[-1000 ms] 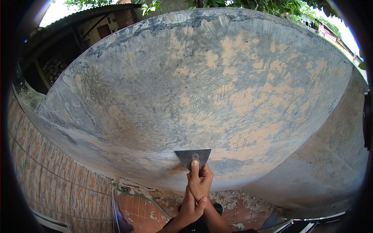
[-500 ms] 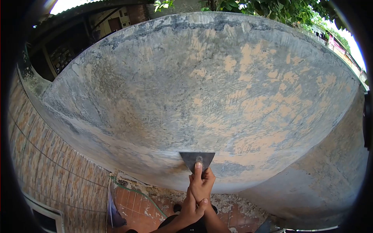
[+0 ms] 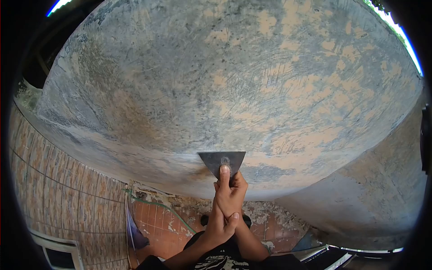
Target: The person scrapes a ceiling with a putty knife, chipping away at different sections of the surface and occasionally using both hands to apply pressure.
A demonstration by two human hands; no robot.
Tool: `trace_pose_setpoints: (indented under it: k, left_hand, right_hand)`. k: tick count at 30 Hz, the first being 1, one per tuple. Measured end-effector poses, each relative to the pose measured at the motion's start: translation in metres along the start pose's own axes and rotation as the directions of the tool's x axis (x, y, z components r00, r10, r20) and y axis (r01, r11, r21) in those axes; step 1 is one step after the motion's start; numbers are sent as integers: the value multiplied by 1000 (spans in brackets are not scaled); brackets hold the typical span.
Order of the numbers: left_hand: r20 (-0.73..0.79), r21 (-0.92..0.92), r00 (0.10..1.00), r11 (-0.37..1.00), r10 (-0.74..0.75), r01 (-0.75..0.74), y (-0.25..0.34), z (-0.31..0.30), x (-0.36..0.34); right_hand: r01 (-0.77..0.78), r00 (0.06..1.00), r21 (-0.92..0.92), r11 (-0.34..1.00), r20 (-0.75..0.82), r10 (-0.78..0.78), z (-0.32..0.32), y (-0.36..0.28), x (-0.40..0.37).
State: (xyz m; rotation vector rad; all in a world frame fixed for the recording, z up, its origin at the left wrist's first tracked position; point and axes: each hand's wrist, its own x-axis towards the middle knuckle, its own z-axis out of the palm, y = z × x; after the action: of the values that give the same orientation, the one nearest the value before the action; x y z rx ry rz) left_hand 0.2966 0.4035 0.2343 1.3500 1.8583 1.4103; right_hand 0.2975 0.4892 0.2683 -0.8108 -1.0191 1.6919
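My right hand [image 3: 231, 194] is closed around a putty knife [image 3: 215, 159], its thumb pressed flat along the base of the wide dark blade. The blade's straight edge points up and lies at the lower part of a worn plaster wall [image 3: 180, 103]; whether it touches cannot be fully made out. The knife's handle is hidden inside my fingers. My left hand [image 3: 219, 230] is wrapped around my right wrist, thumb on top, with its other fingers mostly hidden behind it. Scratches and peach-coloured patches mark the wall around the blade.
On the left runs a stone-patterned tile wall [image 3: 58, 193] with a framed opening [image 3: 60, 256] low down. Below lies a red tiled floor [image 3: 155, 220] strewn with pale flakes, crossed by a green hose [image 3: 173, 212]. Another plastered wall [image 3: 351, 207] joins at the right.
The view has tilted downward, so the wall's top edge and the plants have mostly left the picture. Against the wall, the putty knife has shifted slightly left. Both hands keep their hold.
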Motion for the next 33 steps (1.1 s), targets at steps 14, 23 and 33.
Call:
trace_pose_setpoints:
  k: [14, 23, 33]
  left_hand:
    - [-79, 34, 991, 994, 110, -108, -6, 1, 4]
    - [-29, -40, 999, 999, 18, -20, -6, 2, -1]
    - [33, -81, 991, 988, -126, 129, 2, -1, -6]
  right_hand:
    - [-22, 1000, -40, 999, 8, 22, 2, 2, 2]
    - [1, 1000, 14, 1000, 3, -1, 2, 3, 3]
    - [-12, 1000, 0, 1000, 27, 12, 1, -10, -1]
